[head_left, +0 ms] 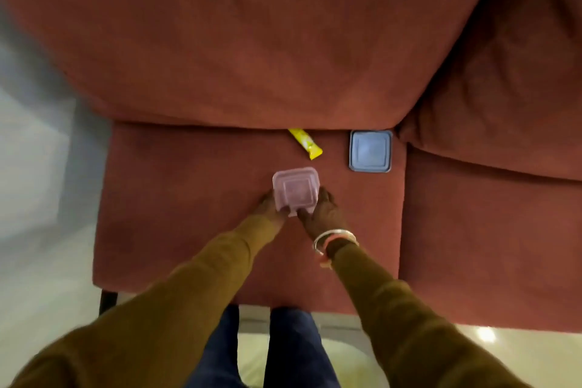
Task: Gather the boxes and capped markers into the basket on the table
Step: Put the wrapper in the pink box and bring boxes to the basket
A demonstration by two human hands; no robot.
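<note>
Two hands meet on one pink box (pixel 295 190), a small square tub with its lid on, held just above the middle of a red sofa seat (pixel 189 198). The left hand (pixel 267 203) clasps the box's left side, with most of its fingers hidden behind the tub. The right hand (pixel 321 211) clasps the right side, and one of its digits lies along the near edge beside the lid's little tab. Both hands are closed round the box. How tightly they close cannot be told, since the picture is soft with blur.

Beyond the pink box, well apart from it, a blue box (pixel 370 151) lies flat on the seat with its lid up. It sits at the right rear corner, just beside the backrest (pixel 252 41). To its left lies a yellow tube (pixel 305 143) (whether it is a marker cannot be told). The tube is slanted, with its far end tucked under the backrest's lower edge and its near end pointing toward the pink box.

Bangles (pixel 330 239) ring the right wrist, and both arms wear brown sleeves (pixel 195 287). Blue trousers (pixel 293 346) show below, between the arms, at the seat's front edge. A pale floor (pixel 37 261) lies to the left of the sofa and beneath it.
</note>
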